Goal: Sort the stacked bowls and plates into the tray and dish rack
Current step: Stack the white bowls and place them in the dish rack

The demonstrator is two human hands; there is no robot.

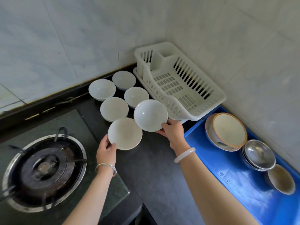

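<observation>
My left hand (106, 151) grips the near rim of a white bowl (125, 133) low over the dark counter. My right hand (172, 131) holds a second white bowl (150, 115) by its near edge, raised and tilted beside the dish rack. Behind them several more white bowls (114, 108) sit on the counter, one of them the bowl (102, 89) by the wall. The cream plastic dish rack (215, 95) stands in the corner with nothing in it. The blue tray (211, 156) at the right carries a brown-rimmed plate stack (227, 130), steel bowls (258, 154) and a small bowl (281, 179).
A gas burner (43, 169) with a metal ring fills the lower left. Tiled walls (65, 38) close off the back and right of the dark counter (155, 168). A bangle sits on each wrist.
</observation>
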